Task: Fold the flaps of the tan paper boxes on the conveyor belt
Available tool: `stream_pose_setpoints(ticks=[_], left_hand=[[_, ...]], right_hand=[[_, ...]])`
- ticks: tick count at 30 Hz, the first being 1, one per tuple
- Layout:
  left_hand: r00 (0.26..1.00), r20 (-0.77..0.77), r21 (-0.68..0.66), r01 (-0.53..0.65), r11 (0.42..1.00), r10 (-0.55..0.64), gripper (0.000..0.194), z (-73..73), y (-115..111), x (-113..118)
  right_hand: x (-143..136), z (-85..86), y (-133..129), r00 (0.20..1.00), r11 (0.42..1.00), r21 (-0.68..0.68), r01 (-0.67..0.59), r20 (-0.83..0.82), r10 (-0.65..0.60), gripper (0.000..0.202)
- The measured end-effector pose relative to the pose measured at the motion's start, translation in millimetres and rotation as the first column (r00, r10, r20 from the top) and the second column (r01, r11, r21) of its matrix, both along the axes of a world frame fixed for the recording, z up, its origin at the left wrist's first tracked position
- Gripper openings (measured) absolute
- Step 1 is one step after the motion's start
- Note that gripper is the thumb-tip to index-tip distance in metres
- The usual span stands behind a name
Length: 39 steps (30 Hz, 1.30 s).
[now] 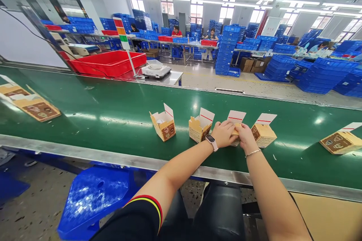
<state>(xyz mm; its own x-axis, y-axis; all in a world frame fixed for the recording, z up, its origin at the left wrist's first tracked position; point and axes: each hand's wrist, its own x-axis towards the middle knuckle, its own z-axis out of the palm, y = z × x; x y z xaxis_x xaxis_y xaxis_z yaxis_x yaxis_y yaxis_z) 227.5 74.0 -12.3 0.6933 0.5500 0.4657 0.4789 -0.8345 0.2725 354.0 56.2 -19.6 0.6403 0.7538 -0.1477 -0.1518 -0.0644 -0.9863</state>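
Observation:
Both hands are on a small tan-and-brown cardboard box, whose white flap (236, 115) with a red stripe stands up behind my fingers. My left hand (224, 134) wraps over the box's left side and top. From the right, my right hand (245, 138) has its fingers closed at the box's top edge. Most of that box is hidden by the hands. Close on the left stands an open-topped box (198, 131), and farther left another open box (164, 128) has something white inside. Just right of my right hand is a box (265, 134) with its top folded over and white flap raised.
A green conveyor belt (113, 128) runs across, edged by a metal rail (85, 151). More boxes lie at far left (39, 108) and far right (341, 141). Beyond are a red bin (110, 62), a scale (156, 70) and stacked blue crates (226, 51). A blue stool (96, 196) is below left.

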Motion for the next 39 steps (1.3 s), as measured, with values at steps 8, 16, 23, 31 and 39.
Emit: stream_pose_setpoints(ticks=[8, 16, 23, 31, 39], left_hand=[[0.999, -0.044, -0.073, 0.01, 0.997, -0.013, 0.028, 3.8, -13.0, 20.7], [0.93, 0.366, 0.03, 0.03, 0.999, -0.039, 0.025, 10.2, -49.3, -30.7], [0.772, 0.623, 0.011, -0.167, 0.986, 0.124, 0.029, 6.4, -31.8, -92.3], [0.834, 0.542, -0.439, 0.173, 0.882, 0.106, 0.047, -36.8, 14.1, -60.7], [0.885, 0.457, -0.439, 0.137, 0.888, 0.089, 0.02, -24.8, 18.5, -28.3]], right_hand=[[29.2, -4.5, -2.5, 1.0, 0.998, -0.07, 0.007, -0.012, -0.008, 0.024], [43.4, 0.1, -3.8, 0.993, 0.986, -0.143, 0.085, 0.098, -0.071, 0.017], [28.2, 17.6, -39.9, 0.769, 0.941, 0.21, 0.266, 0.543, -0.338, 0.034], [-30.0, -13.2, -40.4, 0.56, 0.891, 0.247, -0.38, 0.828, 0.01, 0.042], [-27.0, -23.6, -19.2, 0.792, 0.908, 0.291, -0.302, 0.606, 0.069, 0.031]])
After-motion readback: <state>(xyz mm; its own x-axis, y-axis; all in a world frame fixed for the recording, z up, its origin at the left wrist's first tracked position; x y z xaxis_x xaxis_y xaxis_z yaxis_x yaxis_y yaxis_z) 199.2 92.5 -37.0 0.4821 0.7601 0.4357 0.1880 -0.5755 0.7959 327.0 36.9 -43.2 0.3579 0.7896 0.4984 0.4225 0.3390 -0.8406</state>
